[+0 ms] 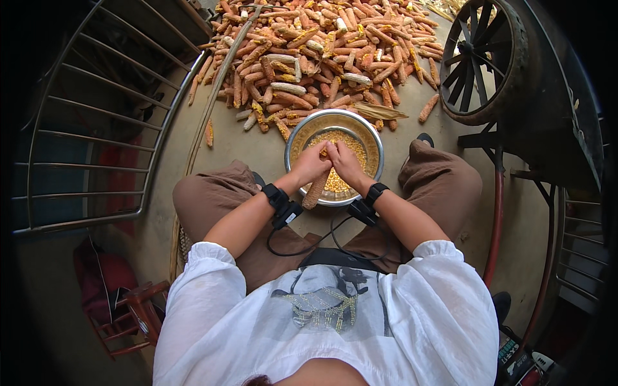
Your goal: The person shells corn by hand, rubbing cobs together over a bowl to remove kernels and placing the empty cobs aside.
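Note:
Over a round metal basin [378, 166], my left hand [310, 163] and my right hand [344, 159] meet around a corn cob [317, 189]. Its bare reddish lower part sticks out below the hands, past the basin's near rim. The fingers hide the cob's upper end, where a few yellow kernels show. Loose yellow corn kernels [338, 182] lie across the bottom of the basin. The basin stands on the floor between my bent legs. Both wrists carry black straps with small devices and a cable.
Beyond the basin spreads a heap of mostly stripped corn cobs [309, 53], with a long wooden-handled tool [219, 82] along its left side. A metal barred gate [96, 111] stands left. At right is a dark machine with a spoked wheel [483, 58]. A wooden chair [140, 313] is at lower left.

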Action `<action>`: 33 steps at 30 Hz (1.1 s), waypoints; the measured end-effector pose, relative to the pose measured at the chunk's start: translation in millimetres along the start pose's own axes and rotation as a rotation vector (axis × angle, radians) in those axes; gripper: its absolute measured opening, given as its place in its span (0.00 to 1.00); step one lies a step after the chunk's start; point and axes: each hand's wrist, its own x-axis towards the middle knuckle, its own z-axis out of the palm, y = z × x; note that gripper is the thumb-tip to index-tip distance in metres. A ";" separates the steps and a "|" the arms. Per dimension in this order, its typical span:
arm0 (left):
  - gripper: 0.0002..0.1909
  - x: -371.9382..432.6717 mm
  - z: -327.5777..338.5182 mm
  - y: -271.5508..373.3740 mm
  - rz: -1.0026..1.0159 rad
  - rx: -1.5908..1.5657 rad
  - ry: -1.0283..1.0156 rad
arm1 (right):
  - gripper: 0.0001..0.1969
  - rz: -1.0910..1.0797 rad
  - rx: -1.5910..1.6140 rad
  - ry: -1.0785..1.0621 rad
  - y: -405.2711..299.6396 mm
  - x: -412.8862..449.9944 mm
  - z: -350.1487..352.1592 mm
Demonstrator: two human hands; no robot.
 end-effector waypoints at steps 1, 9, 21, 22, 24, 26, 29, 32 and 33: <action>0.27 -0.4 0.1 1.6 -0.010 0.049 0.001 | 0.18 0.023 -0.013 -0.001 -0.7 -0.9 0.6; 0.32 -3.2 0.9 3.3 -0.071 -0.015 0.070 | 0.16 -0.086 -0.010 0.033 12.6 0.3 4.7; 0.33 -10.1 5.0 8.2 -0.062 0.176 0.116 | 0.16 0.047 0.222 0.031 22.5 7.3 6.1; 0.33 -10.6 5.3 9.2 -0.072 0.177 0.106 | 0.17 0.039 0.186 0.045 23.4 7.4 6.8; 0.31 -10.6 5.3 10.3 -0.055 0.171 0.123 | 0.17 0.045 0.158 0.059 25.6 7.2 7.1; 0.31 -9.7 5.2 10.0 -0.036 0.166 0.134 | 0.17 0.071 0.183 0.064 27.8 7.2 6.7; 0.31 -8.0 5.0 8.2 -0.028 0.111 0.139 | 0.15 -0.010 0.085 0.131 29.8 7.0 7.1; 0.33 -7.3 4.3 7.4 -0.034 0.002 0.126 | 0.13 -0.074 0.077 0.172 30.2 6.2 8.5; 0.33 -7.7 3.6 7.4 -0.040 0.000 0.109 | 0.12 -0.050 0.151 0.137 30.4 5.9 8.6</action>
